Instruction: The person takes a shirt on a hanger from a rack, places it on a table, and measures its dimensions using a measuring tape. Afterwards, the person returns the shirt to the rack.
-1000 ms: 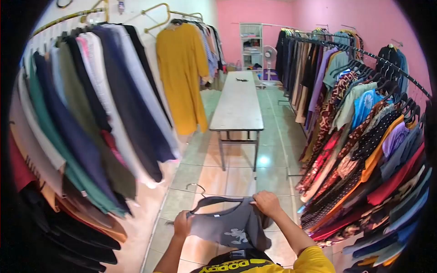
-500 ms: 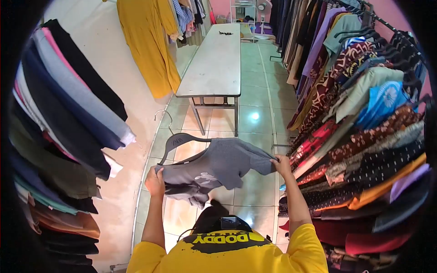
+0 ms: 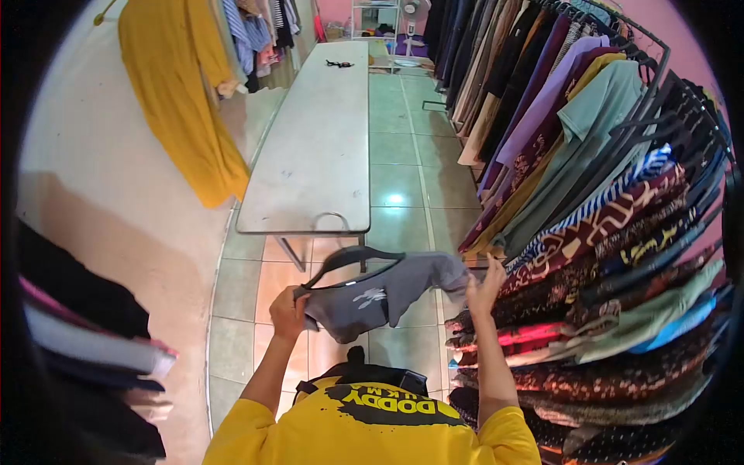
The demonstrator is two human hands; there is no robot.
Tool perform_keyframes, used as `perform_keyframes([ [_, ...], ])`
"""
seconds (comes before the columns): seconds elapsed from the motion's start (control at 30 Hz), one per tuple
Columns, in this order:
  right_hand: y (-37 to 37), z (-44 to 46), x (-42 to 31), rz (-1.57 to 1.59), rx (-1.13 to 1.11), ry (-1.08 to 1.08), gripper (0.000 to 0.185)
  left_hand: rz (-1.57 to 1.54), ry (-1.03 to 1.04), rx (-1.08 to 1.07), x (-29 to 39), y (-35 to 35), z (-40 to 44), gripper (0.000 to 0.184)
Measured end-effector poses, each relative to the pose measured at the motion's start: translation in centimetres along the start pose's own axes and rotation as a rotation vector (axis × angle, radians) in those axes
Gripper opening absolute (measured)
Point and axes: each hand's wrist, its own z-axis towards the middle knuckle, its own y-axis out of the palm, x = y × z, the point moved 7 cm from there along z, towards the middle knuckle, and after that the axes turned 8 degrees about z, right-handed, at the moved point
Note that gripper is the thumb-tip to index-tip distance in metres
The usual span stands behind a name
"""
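Observation:
A grey shirt (image 3: 360, 303) with a pale print hangs in the air in front of me, partly on a dark hanger (image 3: 349, 256) whose metal hook points away from me. My left hand (image 3: 288, 311) is closed on the shirt's left shoulder and the hanger's end there. On the other side, my right hand (image 3: 485, 285) is at the shirt's right sleeve, with some fingers raised and the cloth by the thumb side. Motion blurs the sleeve, so how firmly it is held is unclear.
A long white table (image 3: 310, 155) stands ahead, with a small dark object (image 3: 339, 64) at its far end. Clothes crowd the right rack (image 3: 659, 54). A mustard garment (image 3: 174, 93) hangs at the left wall, and dark garments (image 3: 77, 294) hang lower left. A fan (image 3: 415, 12) stands far back.
The table and racks now appear closer and shifted left. The shirt, stretched wide half a second ago, is slacker, and my right hand's fingers have lifted and spread somewhat.

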Motion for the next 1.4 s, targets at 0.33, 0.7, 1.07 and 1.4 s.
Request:
perform_keyframes([
  [0.33,10.4,12.5,3.3,0.028,-0.269,-0.227,0.018,-0.159,0.232,-0.197,8.2,17.2,13.9,0.022],
  [0.7,16.3,33.5,10.0,-0.034,-0.112,-0.311,0.025,-0.163,-0.234,-0.455,4.6,30.7,20.7,0.016],
  [1.07,29.7,47.0,9.8,0.091,-0.257,-0.378,0.029,-0.177,-0.605,0.111,0.9,33.1,29.8,0.017],
  [1.4,41.6,59.3,10.7,0.182,-0.331,-0.425,0.021,-0.129,-0.345,-0.216,-1.9,42.2,40.3,0.029],
])
